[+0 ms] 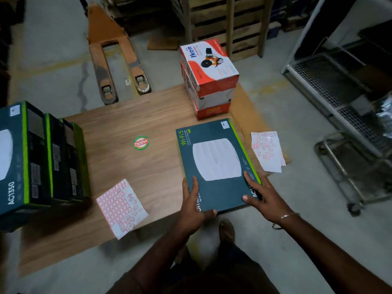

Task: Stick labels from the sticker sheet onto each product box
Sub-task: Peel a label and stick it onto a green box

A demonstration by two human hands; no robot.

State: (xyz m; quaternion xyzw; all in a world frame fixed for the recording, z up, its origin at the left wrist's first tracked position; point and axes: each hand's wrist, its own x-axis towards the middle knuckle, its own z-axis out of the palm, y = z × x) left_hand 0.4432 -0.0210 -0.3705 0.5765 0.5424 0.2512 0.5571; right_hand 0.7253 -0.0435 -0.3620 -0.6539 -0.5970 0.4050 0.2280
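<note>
A dark teal Wi-Fi product box (214, 145) lies flat on the wooden board (127, 162), with a small white label at its far right corner. My left hand (194, 209) grips its near left corner, thumb curled under the near edge. My right hand (265, 198) rests on the near right corner with fingers spread on top. A sticker sheet (122, 206) with red-outlined labels lies to the left of my hands. A second, mostly used sticker sheet (267, 151) lies to the right of the box. Several matching teal boxes (36, 158) stand upright at the left.
A stack of red and white Ikon boxes (209, 79) stands at the board's far edge. An orange pallet jack (114, 60) lies on the concrete floor beyond. A metal wire-mesh trolley (339, 98) is at the right. Wooden pallets (224, 22) stand behind.
</note>
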